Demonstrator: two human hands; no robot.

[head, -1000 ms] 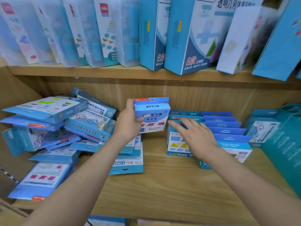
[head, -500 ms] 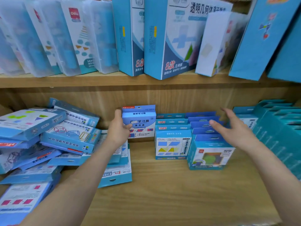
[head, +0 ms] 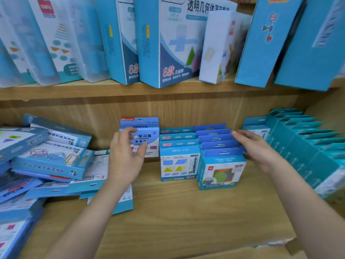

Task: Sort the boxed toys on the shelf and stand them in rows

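A blue boxed toy marked "学习器" is stood against the far back of the wooden shelf, the left hand spread loosely before it. The right hand, fingers apart and gripping nothing, is laid beside upright rows of boxes; "8款 几何体" is read on a box above.

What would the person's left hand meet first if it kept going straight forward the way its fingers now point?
Most likely the upright blue learning-card box at the back of the lower shelf. The left hand is open with its fingers spread just in front of it; whether they already touch cannot be told.
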